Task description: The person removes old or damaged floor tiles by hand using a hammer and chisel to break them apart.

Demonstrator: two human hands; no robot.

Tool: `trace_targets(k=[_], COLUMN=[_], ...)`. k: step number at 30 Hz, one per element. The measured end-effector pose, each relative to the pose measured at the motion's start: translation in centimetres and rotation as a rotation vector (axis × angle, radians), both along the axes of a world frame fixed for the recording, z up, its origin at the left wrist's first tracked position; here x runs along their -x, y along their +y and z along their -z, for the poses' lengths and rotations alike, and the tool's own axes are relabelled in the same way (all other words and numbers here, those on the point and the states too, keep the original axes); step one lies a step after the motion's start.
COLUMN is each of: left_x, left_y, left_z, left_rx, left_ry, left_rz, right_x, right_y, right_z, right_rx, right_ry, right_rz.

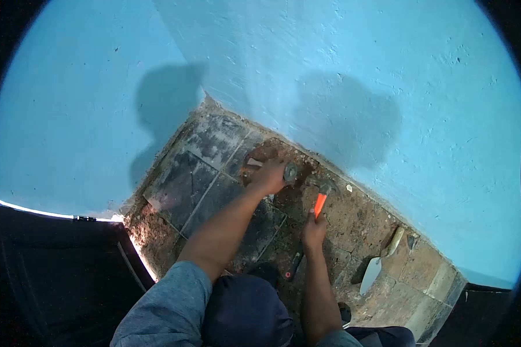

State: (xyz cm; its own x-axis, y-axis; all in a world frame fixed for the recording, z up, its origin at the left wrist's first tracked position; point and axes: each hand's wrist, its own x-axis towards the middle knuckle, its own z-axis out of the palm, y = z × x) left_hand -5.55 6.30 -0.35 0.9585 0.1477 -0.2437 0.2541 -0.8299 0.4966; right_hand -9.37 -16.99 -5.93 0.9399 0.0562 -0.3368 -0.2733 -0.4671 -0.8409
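Observation:
My left hand grips a metal chisel whose round head points right, set against the broken floor near the blue wall. My right hand is closed round the orange handle of a hammer; its dark head sits just right of the chisel head, close to it. Dark floor tiles lie to the left of the hands, and bare brown mortar lies to the right.
A trowel with a pale handle lies on the mortar at the right. A small dark tool with a red spot lies near my knee. Blue walls meet in a corner behind the hands. Rubble lines the left edge.

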Motion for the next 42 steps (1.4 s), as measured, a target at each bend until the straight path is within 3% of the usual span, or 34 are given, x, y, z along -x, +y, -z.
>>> trace_targets(k=[2,5,7,10,14,17,19,23,26,29,31,33,35,38,41,42], left_x=[-0.4,-1.0,-1.1,-0.8,-0.7,-0.2,-0.2,0.3,-0.2,0.0,-0.5,-0.6,0.5,1.1,0.6,0.6], left_y=[-0.6,-0.4,0.0,0.7,1.6,1.9,2.0,2.1,2.1,1.8,1.9,2.2,2.1,1.4,0.1,0.0], left_z=[3.6,2.9,2.0,3.0,3.8,4.4,2.7,1.6,0.4,0.0,-0.6,0.1,3.6,3.4,1.5,1.3], left_rx=[-0.001,0.090,0.051,0.000,0.004,0.032,0.022,-0.005,-0.052,-0.038,0.027,0.034,-0.006,-0.057,-0.037,-0.055], left_ry=[-0.081,-0.028,-0.003,-0.038,0.001,-0.113,-0.052,-0.106,0.032,-0.044,0.006,-0.069,-0.254,-0.259,0.069,0.059], left_rz=[0.079,0.100,0.069,0.051,0.084,0.065,0.066,0.033,0.040,0.002,0.017,0.032,0.031,0.075,0.053,0.057], right_x=[-0.1,-0.9,-1.3,-1.4,-1.5,-1.7,-2.4,-4.3,-4.5,-1.4,2.1,2.2,3.1,3.2,2.0,1.5], right_y=[-0.8,-2.0,-1.7,-1.2,-1.7,-0.7,-0.3,-0.4,0.2,2.3,3.6,4.0,3.4,2.6,1.2,0.9], right_z=[1.5,2.6,-0.1,-2.0,1.2,-3.8,-6.8,-13.8,-17.1,-11.4,-4.4,-6.7,-4.2,-3.2,-1.4,-1.2], right_rx=[-0.039,0.056,0.114,0.028,-0.104,-0.320,-0.486,-0.581,-0.635,-0.536,0.212,0.063,0.096,0.074,0.016,-0.006], right_ry=[0.104,0.059,-0.006,0.048,0.022,-0.058,-0.156,-0.453,-0.655,-0.594,-0.395,-0.022,-0.006,-0.033,-0.094,-0.079], right_rz=[0.052,0.033,0.032,0.108,0.137,0.251,0.346,0.464,0.533,0.563,0.110,-0.132,-0.052,0.001,0.044,0.053])
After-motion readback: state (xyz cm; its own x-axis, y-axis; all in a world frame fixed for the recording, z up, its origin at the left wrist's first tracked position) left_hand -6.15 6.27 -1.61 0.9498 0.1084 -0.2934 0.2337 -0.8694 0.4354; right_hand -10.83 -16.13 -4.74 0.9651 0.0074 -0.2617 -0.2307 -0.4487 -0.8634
